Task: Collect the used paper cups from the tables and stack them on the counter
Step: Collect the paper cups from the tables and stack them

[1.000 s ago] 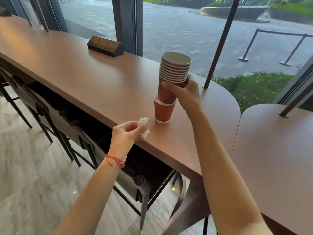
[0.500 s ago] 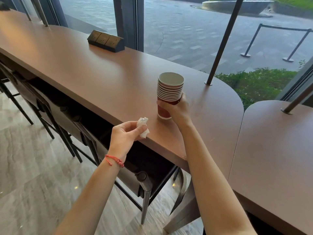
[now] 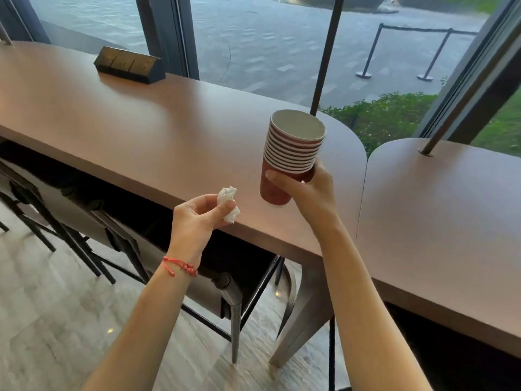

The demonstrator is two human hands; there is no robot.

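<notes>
Head view: right hand (image 3: 306, 190) grips the stack of red paper cups (image 3: 293, 153) at centre frame, now lifted clear of the brown table (image 3: 118, 114); a moment ago its base sat there, nested over the last loose cup. Left hand (image 3: 197, 218) pinches a crumpled tissue (image 3: 229, 203). This table looks finished; the counter is next.

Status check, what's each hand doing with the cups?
Right hand grips cup stack, tilted, above table. Left hand pinches crumpled tissue. Nothing in the way.
</notes>
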